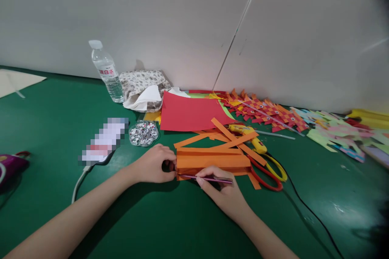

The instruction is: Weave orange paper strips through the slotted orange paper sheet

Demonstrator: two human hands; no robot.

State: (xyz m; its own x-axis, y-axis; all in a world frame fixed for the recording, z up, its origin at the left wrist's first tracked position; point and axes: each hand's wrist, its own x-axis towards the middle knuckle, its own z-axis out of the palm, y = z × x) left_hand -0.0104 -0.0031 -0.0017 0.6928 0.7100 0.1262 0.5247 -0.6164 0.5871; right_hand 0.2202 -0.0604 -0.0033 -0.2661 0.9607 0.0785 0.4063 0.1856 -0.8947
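Note:
A folded orange paper [209, 161] lies on the green table in front of me, its creases running left to right. My left hand [155, 164] is closed at the paper's left edge, thumb and fingers pinching it. In my right hand [226, 194] is a slim pinkish pen [209, 178], held nearly level with its tip at the paper's lower left corner. Several cut orange strips [226, 137] lie crossed just behind the paper. Scissors with red and yellow handles [275, 184] rest to its right, partly under the paper and strips.
Behind lie a red sheet [194, 113], a bag of googly eyes [144, 133] and a yellow glue gun [258, 141] with a black cord. A water bottle [107, 73] stands near the wall. Left is a phone [106, 139] on a cable; woven red-orange paper pieces [267, 111] lie right.

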